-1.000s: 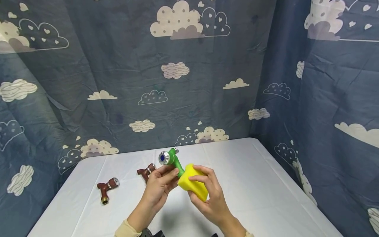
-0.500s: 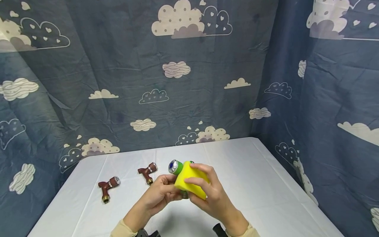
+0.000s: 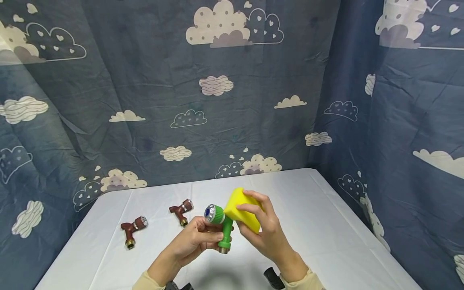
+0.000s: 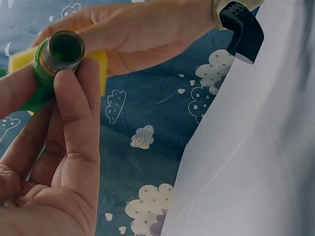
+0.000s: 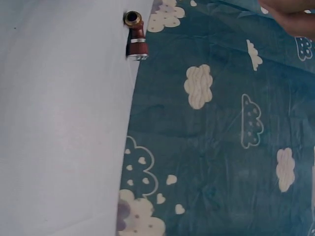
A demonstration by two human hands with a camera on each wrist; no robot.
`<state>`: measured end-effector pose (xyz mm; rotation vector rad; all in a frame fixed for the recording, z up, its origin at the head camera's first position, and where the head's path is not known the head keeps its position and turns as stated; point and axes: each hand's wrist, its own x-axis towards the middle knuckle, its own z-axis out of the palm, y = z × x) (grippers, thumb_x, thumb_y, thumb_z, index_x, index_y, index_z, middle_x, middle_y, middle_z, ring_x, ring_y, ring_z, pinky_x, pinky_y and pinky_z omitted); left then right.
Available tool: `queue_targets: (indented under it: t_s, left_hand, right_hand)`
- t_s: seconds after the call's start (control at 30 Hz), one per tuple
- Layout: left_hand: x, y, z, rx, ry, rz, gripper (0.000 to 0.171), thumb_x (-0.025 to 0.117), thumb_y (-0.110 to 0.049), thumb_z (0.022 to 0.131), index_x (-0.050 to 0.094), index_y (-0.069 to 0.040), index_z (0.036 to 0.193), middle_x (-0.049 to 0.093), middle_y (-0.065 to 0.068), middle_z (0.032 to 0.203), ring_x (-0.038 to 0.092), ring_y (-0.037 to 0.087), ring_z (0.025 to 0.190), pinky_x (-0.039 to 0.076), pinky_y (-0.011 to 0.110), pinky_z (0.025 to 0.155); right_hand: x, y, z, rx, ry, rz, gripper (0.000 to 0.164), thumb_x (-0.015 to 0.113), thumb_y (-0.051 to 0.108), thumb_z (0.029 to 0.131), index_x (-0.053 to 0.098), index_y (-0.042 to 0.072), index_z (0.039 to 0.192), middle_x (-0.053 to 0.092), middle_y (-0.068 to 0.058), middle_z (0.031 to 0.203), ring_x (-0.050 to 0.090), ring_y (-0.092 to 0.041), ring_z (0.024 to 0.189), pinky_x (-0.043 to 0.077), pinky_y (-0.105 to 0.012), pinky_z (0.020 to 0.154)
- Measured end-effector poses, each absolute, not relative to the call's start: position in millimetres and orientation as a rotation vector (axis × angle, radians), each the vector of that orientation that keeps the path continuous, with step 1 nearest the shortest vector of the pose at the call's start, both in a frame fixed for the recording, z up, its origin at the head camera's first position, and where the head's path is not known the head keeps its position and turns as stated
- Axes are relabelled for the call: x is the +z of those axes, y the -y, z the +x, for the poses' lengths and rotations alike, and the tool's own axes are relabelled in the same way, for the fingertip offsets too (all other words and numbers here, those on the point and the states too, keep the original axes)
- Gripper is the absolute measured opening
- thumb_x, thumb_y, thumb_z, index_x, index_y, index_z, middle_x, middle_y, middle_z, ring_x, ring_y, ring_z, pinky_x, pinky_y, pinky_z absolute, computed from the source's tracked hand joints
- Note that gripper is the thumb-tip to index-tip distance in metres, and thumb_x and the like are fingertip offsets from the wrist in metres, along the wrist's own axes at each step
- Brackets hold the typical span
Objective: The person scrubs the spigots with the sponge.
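My left hand [image 3: 195, 237] holds a green hose nozzle [image 3: 226, 230] by its handle, above the table. The nozzle's chrome spray head faces left and its threaded end points down. In my right hand [image 3: 266, 229] a yellow sponge [image 3: 236, 202] is pinched between thumb and fingers, right beside the nozzle's back; it seems to touch there. The left wrist view looks into the threaded end [image 4: 67, 50], with the sponge [image 4: 103, 73] partly hidden behind it. In the right wrist view only part of a hand [image 5: 298, 17] enters the top corner.
Two brown hose nozzles lie on the white-covered table to the left, one nearer [image 3: 132, 230] and one farther back [image 3: 181, 211]. A dark cloud-print curtain [image 3: 232, 137] stands behind the table [image 3: 326, 233]. Black wrist gear [image 3: 273, 278] shows near the right sleeve.
The green nozzle has turned from slanting away to upright, threaded end down. The sponge went from the handle across the nozzle's front, then up and right to its back. Both hands keep their hold.
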<state>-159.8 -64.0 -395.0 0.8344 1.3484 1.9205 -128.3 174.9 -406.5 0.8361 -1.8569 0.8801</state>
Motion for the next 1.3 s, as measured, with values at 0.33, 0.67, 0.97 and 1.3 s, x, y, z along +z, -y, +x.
queue_targets:
  t_s: [0.33,0.67,0.97,1.3]
  left_hand:
    - [-394,69,-160,1.938,-1.398,0.835,0.028,0.064,0.002,0.101,0.076,-0.009,0.124,0.080,0.001,0.116,0.079,0.013,0.096,0.067,0.029,0.084]
    - [-395,69,-159,1.988,-1.406,0.823,0.031,0.062,0.004,0.100,0.075,-0.013,0.124,0.081,-0.001,0.115,0.078,0.012,0.098,0.067,0.028,0.084]
    - [-397,62,-160,2.036,-1.467,0.763,0.028,0.066,0.003,0.099,0.076,-0.016,0.117,0.081,-0.002,0.112,0.078,0.012,0.098,0.068,0.031,0.086]
    - [-396,55,-159,2.041,-1.548,0.724,0.021,0.070,0.000,0.098,0.076,-0.010,0.116,0.081,-0.002,0.106,0.079,0.014,0.095,0.068,0.034,0.086]
  right_hand:
    - [-417,-177,-134,1.003,1.898,0.686,0.047,0.078,-0.003,0.083,0.066,0.007,0.127,0.056,-0.020,0.146,0.062,-0.030,0.126,0.053,-0.014,0.106]
    - [-418,-166,-125,1.243,1.909,0.523,0.046,0.076,-0.002,0.089,0.064,0.013,0.132,0.058,-0.011,0.148,0.061,-0.015,0.119,0.058,-0.023,0.089]
    - [-418,-157,-121,1.297,1.912,0.472,0.045,0.074,-0.003,0.092,0.065,0.016,0.132,0.058,-0.006,0.149,0.062,-0.014,0.119,0.059,-0.022,0.091]
    - [-418,-153,-119,1.282,1.907,0.466,0.046,0.074,-0.002,0.091,0.065,0.017,0.131,0.057,-0.006,0.149,0.061,-0.015,0.122,0.060,-0.022,0.092]
